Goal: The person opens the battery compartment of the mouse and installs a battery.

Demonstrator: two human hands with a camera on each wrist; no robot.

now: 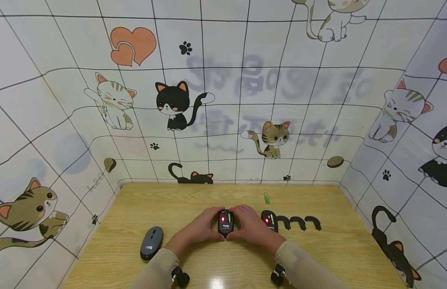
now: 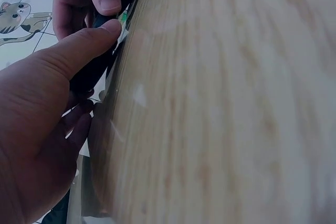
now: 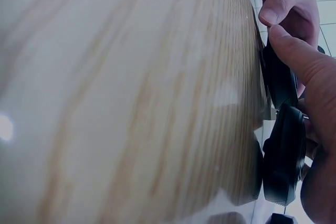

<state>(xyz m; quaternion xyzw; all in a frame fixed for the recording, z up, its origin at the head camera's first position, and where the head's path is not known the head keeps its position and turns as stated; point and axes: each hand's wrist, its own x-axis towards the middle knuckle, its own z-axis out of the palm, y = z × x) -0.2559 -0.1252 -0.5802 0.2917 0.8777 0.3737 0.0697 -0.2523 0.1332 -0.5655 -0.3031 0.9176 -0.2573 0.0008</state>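
Note:
At the middle of the table, in the head view, my left hand (image 1: pixel 201 227) and right hand (image 1: pixel 249 225) hold a dark computer mouse (image 1: pixel 225 228) from both sides. Its open top shows a glowing red light and a battery in a slot. Thumbs meet at its near end, fingers at its far end; the wrist views show the thumbs close together along the mouse (image 3: pixel 282 82). Just right of my right hand lies a second uncovered mouse (image 1: pixel 269 220), also with a red light, partly hidden by that hand.
A grey mouse (image 1: pixel 152 243) with its cover on lies at the left of the wooden table (image 1: pixel 165 200). Several dark curved shells, one of them the rightmost shell (image 1: pixel 313 219), line up at right. A green battery (image 1: pixel 266 198) lies further back. Cat-patterned sheeting (image 1: pixel 223 92) encloses the table.

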